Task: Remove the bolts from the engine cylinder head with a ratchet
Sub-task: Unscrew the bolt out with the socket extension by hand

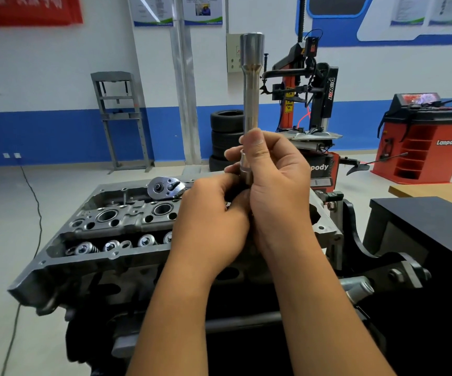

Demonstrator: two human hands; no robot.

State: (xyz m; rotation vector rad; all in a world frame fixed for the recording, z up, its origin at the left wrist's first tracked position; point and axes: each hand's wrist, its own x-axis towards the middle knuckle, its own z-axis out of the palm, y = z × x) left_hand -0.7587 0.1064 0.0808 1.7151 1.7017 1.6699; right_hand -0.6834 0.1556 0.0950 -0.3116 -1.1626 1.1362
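Note:
A grey engine cylinder head sits on a stand below me, with valve springs and bores showing on its left half. My right hand grips a long chrome extension bar and holds it upright above the head, its wide end up. A small socket sits at the bar's lower end between my fingers. My left hand curls around something at the bar's base, beside the right palm. The ratchet's chrome head pokes out to the left of my left hand; its handle is hidden.
A black box stands at the right, next to the engine stand's bracket. Behind are stacked tyres, a tyre changer, a red wheel balancer and a grey press frame. A black cable runs along the floor on the left.

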